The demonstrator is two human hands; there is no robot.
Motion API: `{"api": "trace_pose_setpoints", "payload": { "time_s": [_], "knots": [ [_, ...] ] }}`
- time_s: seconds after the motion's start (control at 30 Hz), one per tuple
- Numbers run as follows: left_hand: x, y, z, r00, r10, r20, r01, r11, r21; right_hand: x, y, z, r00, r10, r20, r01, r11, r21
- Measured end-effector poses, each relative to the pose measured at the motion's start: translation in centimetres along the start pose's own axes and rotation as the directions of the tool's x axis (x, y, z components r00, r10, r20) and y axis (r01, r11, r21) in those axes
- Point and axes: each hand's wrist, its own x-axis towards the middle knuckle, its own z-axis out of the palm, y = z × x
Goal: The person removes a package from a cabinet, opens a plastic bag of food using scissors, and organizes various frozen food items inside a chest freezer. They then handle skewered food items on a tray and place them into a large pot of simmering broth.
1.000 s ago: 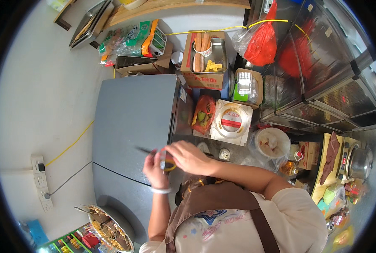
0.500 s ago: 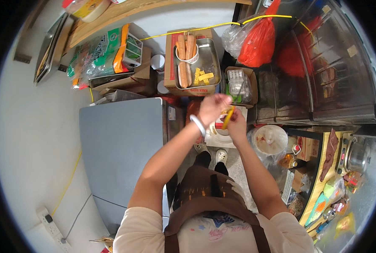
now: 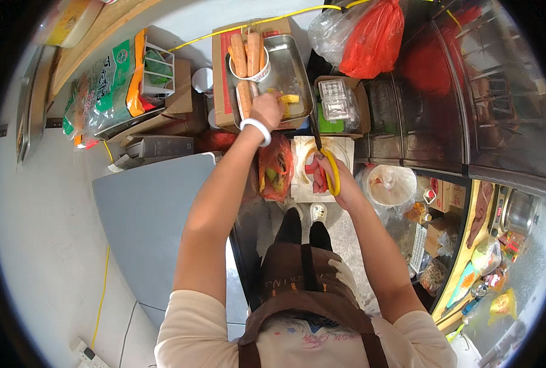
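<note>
My left hand, with a white band at its wrist, reaches into a metal tray. Its fingertips close on a flat yellow piece lying there; the fingers partly hide it. Beside that hand, sausages lie in the tray's left side. Behind them a white paper bowl holds several sausages on sticks. In my right hand are scissors with yellow and red handles, their dark blades pointing away from me, over a pale board or box top.
A box of clear plastic containers stands right of the tray. A red bag hangs behind it. Near my feet are an orange bag and a white bucket. A grey-topped cabinet is at left, a cluttered wooden counter at right.
My left hand has moved from beside my right hand out to the tray. The right hand has lowered slightly, and the scissors now show clearly in it. The view has shifted a little.
</note>
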Motion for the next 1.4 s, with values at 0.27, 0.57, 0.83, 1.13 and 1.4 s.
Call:
{"api": "trace_pose_setpoints", "payload": {
  "time_s": [0.27, 0.57, 0.83, 1.13, 1.4],
  "knots": [
    [0.7, 0.3, -3.1, 0.971, -0.206, 0.12, 0.179, 0.963, 0.199, 1.2, 0.4, -0.1, 0.999, 0.032, -0.043, -0.032, 0.999, -0.006],
    [-0.6, 2.3, -1.9, 0.976, -0.215, -0.029, 0.194, 0.805, 0.561, 2.0, -0.1, 0.6, 0.999, 0.033, -0.009, -0.033, 0.998, -0.049],
    [-0.6, -0.3, -3.5, 0.999, -0.039, -0.021, 0.038, 0.999, -0.024, 4.1, -2.5, 0.6, 0.985, 0.099, 0.138, -0.066, 0.971, -0.23],
    [-0.1, -1.3, -6.0, 0.93, -0.027, 0.368, 0.19, 0.889, -0.417, 5.4, -3.7, 0.3, 0.986, 0.097, 0.136, -0.053, 0.954, -0.297],
    [0.1, -1.1, -5.8, 0.966, 0.006, 0.258, 0.081, 0.942, -0.327, 5.9, -3.9, 1.1, 0.975, 0.124, 0.187, -0.099, 0.985, -0.139]
  ]
}}
